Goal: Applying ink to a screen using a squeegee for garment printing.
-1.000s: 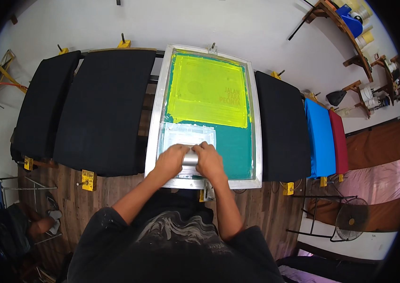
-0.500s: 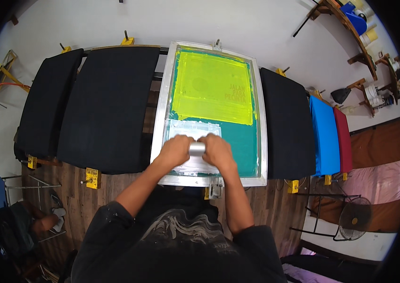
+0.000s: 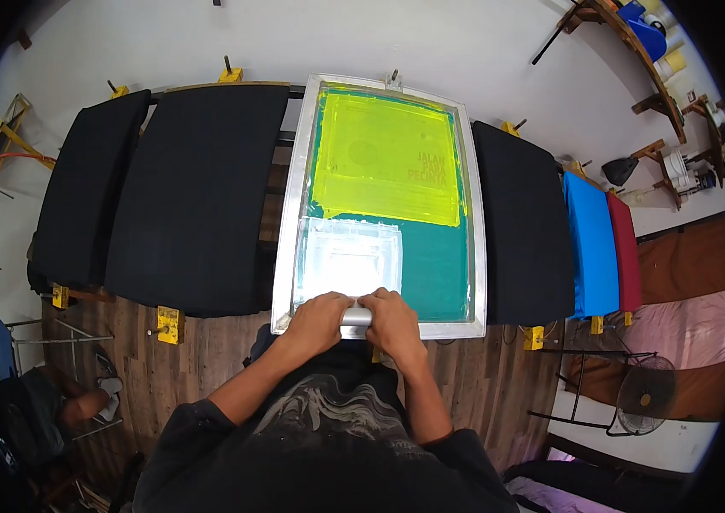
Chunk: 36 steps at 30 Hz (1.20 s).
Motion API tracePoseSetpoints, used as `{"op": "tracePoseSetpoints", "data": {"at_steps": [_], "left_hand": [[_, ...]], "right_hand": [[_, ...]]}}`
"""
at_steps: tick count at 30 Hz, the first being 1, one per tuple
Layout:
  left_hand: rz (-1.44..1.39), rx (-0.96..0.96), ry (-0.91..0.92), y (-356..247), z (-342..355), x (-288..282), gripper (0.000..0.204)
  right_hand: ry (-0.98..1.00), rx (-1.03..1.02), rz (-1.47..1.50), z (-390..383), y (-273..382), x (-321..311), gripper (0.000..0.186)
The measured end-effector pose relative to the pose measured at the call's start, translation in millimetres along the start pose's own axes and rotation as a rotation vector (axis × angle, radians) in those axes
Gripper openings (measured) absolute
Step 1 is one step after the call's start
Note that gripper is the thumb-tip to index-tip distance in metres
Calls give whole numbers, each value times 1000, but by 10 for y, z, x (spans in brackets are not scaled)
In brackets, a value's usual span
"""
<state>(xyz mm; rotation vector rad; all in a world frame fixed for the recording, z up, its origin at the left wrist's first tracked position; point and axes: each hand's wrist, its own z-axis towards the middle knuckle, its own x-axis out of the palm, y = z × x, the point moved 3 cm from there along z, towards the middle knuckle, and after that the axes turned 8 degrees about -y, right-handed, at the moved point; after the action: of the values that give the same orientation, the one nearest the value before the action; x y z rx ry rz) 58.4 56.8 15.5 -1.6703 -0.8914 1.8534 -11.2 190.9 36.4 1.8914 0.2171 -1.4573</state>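
My left hand (image 3: 319,321) and my right hand (image 3: 392,323) grip a silver squeegee (image 3: 356,315) at the front end of an aluminum-framed screen (image 3: 477,248). The screen's teal mesh (image 3: 433,269) bears a large yellow-green inked area (image 3: 371,137) in its upper part, with faint lettering and a faint round shape showing. A bright white inked patch (image 3: 345,256) fills its lower left, just beyond my knuckles. The squeegee's blade is hidden from view.
Black fabric-covered boards (image 3: 183,197) flank the screen, with blue (image 3: 589,244) and red (image 3: 623,252) ones at right, on yellow clamps (image 3: 170,325). A standing fan (image 3: 644,393) is lower right. A person's leg (image 3: 80,402) shows lower left. Wall shelves (image 3: 653,43) hold containers.
Both hands and the squeegee have moved toward me, down to the screen's front edge, uncovering more of the white patch. The whole view has shifted slightly.
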Motion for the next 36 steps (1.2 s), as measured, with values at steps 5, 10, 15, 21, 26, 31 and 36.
{"op": "tracePoseSetpoints", "data": {"at_steps": [5,10,15,21,26,31,36], "left_hand": [[67,-72,75,126,438,-99,31],[82,8,37,313,964,-159,28],[55,-28,-46,298,594,-7,30],[-20,11,-102,86,100,47,31],[64,-69,115,152,320,-24,28],[122,-29,67,343,927,-160,27],[178,-104,122,466,1153,-160,31]], "right_hand": [[30,-6,-150,482,-2,-138,29],[103,49,-139,1011,-119,-157,27],[-55,8,-111,670,-127,29,28],[-112,-59,-97,145,-66,88,26],[50,-35,-154,348,-48,-27,28],[28,-11,-179,998,-151,-83,26],[156,68,-170,1277,-164,-107,32]]}}
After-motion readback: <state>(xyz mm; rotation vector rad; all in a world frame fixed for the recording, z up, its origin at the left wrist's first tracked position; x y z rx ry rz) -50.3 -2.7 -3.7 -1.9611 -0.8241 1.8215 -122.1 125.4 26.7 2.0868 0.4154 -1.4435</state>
